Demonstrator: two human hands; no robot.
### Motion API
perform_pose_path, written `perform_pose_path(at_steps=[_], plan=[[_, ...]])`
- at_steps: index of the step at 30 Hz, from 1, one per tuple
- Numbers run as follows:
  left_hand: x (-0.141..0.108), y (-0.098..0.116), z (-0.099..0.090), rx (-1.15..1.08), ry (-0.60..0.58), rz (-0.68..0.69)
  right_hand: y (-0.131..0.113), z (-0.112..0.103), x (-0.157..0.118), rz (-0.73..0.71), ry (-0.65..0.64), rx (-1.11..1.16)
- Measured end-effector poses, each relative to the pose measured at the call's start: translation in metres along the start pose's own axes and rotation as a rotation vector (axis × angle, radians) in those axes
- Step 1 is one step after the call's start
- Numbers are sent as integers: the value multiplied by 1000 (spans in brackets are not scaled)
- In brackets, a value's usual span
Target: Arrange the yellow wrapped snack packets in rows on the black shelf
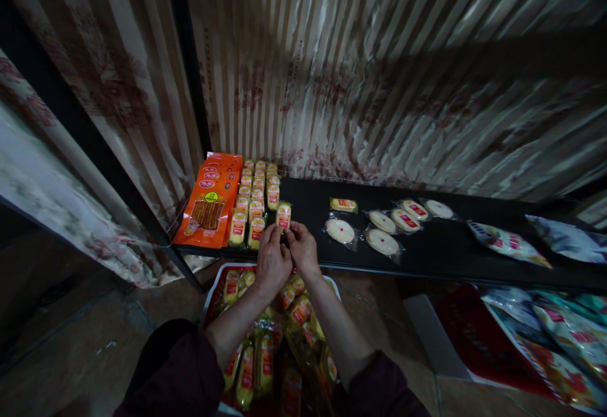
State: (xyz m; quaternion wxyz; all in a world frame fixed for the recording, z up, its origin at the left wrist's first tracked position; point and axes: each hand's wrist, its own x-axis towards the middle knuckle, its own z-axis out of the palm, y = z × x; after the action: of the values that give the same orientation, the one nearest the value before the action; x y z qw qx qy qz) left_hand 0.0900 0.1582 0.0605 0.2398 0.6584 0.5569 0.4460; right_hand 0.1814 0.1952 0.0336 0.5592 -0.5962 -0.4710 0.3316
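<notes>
Both my hands meet at the front edge of a black shelf (303,195). My left hand (274,257) and my right hand (302,246) pinch the lower end of a small wrapped cake (283,216) with a yellow body and an orange-red label. It stands tilted up, just right of rows of matching wrapped cakes (257,208) on the shelf. Below my wrists, a red basket with a white rim (207,306) holds many more of these cakes (245,376), partly hidden by my forearms.
Orange snack packets (207,205) overlap at the shelf's left end. Right of my hands lie one wrapped cake (344,204), several round pale wrapped biscuits (382,242) and bags (507,243). A box of bags (455,335) sits below right. A dark metal post (187,56) rises behind.
</notes>
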Motion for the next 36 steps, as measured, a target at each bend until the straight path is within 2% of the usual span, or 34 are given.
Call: perform_pose_path(at_steps=[6, 15, 21, 25, 31, 36], plan=[[6, -3, 5, -109, -61, -50, 1, 7, 15, -18, -2, -52], [20, -11, 19, -132, -66, -93, 4, 14, 31, -92, 25, -127], [28, -10, 16, -168, -88, -116, 8, 18, 43, -115, -15, -160], [32, -6, 14, -226, -126, -202, 7, 18, 48, -99, -34, -179], [38, -2, 18, -239, -66, -215, 6, 17, 46, -96, -46, -113], [42, -2, 23, -175, -68, -242, 7, 17, 45, -185, -36, -191]])
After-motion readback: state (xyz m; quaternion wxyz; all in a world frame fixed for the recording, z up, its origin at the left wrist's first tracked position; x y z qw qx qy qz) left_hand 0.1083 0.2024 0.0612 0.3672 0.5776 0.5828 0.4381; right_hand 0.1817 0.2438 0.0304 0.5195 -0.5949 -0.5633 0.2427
